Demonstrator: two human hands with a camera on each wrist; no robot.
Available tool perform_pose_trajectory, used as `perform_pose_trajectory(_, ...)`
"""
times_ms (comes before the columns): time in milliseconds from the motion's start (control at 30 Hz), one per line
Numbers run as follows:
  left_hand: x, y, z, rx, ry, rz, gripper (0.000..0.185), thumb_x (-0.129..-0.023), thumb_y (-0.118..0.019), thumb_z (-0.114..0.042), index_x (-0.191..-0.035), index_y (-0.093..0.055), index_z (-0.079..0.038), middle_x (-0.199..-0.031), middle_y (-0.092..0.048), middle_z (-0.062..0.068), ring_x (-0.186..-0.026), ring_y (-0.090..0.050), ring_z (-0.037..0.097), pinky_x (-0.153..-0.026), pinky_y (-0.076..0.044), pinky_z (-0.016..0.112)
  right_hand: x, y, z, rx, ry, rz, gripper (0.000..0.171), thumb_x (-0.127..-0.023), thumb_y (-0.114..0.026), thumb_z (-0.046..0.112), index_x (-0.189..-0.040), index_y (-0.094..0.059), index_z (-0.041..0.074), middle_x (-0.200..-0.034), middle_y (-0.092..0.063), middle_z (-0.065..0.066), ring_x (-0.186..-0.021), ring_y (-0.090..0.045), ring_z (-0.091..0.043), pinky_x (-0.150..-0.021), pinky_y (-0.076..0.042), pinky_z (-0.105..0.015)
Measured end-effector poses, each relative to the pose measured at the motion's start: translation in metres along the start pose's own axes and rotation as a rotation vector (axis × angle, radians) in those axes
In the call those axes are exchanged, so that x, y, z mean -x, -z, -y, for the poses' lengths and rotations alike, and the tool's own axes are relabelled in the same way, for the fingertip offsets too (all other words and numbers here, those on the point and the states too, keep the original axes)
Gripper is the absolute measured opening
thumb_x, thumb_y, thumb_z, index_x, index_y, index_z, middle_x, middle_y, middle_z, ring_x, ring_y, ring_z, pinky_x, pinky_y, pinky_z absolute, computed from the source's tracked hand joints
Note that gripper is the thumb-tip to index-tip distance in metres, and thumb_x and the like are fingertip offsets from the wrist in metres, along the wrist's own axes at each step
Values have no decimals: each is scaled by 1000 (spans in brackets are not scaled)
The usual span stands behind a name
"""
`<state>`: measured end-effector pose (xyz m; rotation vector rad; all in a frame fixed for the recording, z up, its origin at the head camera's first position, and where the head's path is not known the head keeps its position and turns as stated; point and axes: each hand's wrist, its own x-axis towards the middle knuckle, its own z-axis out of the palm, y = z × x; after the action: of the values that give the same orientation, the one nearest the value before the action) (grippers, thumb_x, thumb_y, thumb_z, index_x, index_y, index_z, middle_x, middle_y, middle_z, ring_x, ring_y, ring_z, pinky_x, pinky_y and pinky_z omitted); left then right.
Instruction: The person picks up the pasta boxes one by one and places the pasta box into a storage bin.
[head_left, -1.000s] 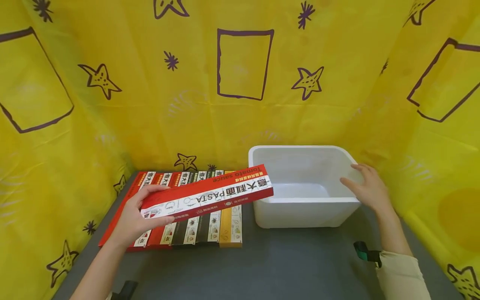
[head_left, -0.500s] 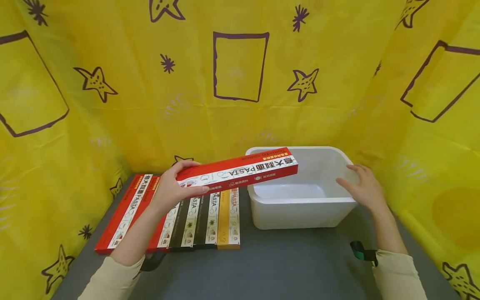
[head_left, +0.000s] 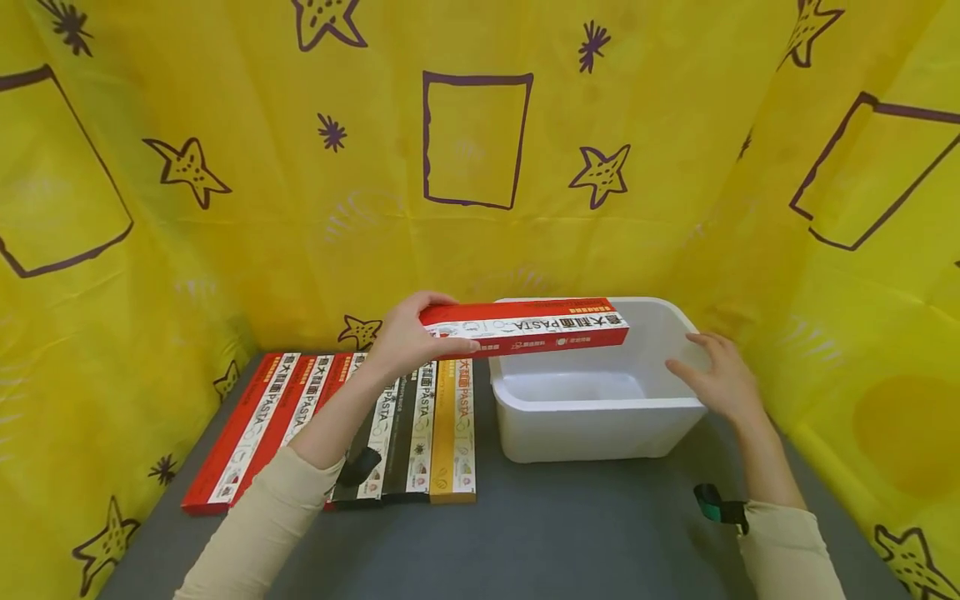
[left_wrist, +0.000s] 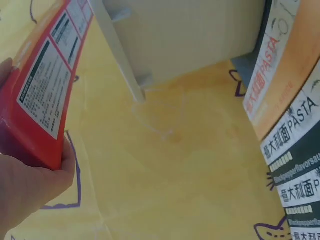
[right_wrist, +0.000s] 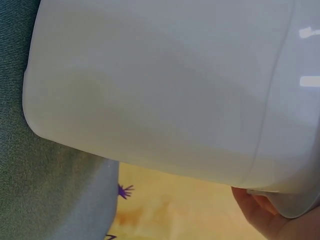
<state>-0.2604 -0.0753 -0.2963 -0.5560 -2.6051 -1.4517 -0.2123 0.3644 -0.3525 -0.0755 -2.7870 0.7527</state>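
Note:
My left hand [head_left: 408, 337] grips one end of a long red and white pasta box [head_left: 525, 327] and holds it level in the air, its far end over the white plastic tub [head_left: 600, 412]. The left wrist view shows the red box [left_wrist: 42, 85] from below against my palm [left_wrist: 27, 192]. My right hand [head_left: 716, 375] rests with straight fingers on the tub's right rim; in the right wrist view the tub wall [right_wrist: 165, 95] fills the frame and only a bit of that hand [right_wrist: 265, 217] shows.
Several more pasta boxes, red, black and yellow [head_left: 450, 429], lie side by side on the grey tabletop [head_left: 570, 525] left of the tub. Yellow cloth walls [head_left: 480, 208] with purple stars close in the back and both sides.
My left hand has lifted the red pasta box off the row and carried it right and up, until its end hangs over the tub. The right hand has stayed on the rim.

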Motion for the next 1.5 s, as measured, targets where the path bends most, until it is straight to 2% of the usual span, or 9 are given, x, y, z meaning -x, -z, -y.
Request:
perform_pose_trajectory(233,-17,-19,-13,-209,-115,-7,66,-57,-81,-51,-110,-62,-17,-108,-57,-3,-95,-50,14,-83,-42,33,0,-3,-2,0,13,-26,68,-87,-54,47,-132,-42,-3,-137,-30,-29,-121,-27,-49,-94,-21,-66)
perform_pose_trajectory(500,-29,-44,-34,-324,-204,47,64,-58,-80,-49,-109,-65,-14,-107,-56,0,-95,-49,14,-81,-41,32,1,-2,0,-8,2,-30,68,-87,-55,48,-131,-42,-3,-137,-30,-29,-120,-27,-49,-93,-22,-66)
perform_pose_trajectory(700,-39,-63,-42,-358,-223,72,65,-59,-79,-49,-111,-63,-14,-107,-54,-1,-94,-48,13,-78,-42,29,2,-1,1,-11,7,-36,67,-87,-54,47,-130,-43,-2,-137,-30,-29,-120,-28,-49,-93,-21,-66)
perform_pose_trajectory(933,-45,-81,-46,-349,-264,136,60,-62,-78,-48,-108,-65,-12,-102,-52,-1,-88,-48,13,-71,-43,24,4,-2,1,-24,21,-47,65,-88,-55,45,-129,-44,-3,-137,-31,-30,-120,-28,-50,-94,-21,-65)
perform_pose_trajectory(1233,-48,-107,-45,-406,-315,202,58,-62,-77,-48,-106,-67,-12,-100,-52,2,-86,-48,13,-73,-40,26,4,-3,-2,-24,36,-58,63,-88,-56,43,-129,-45,-3,-136,-33,-29,-120,-29,-49,-93,-22,-64)
perform_pose_trajectory(1500,-48,-121,-47,-373,-287,237,55,-62,-78,-49,-101,-66,-12,-99,-50,-1,-83,-48,13,-69,-42,22,4,-3,-2,-14,45,-66,62,-88,-56,43,-129,-45,-3,-135,-33,-28,-120,-29,-49,-93,-23,-64)
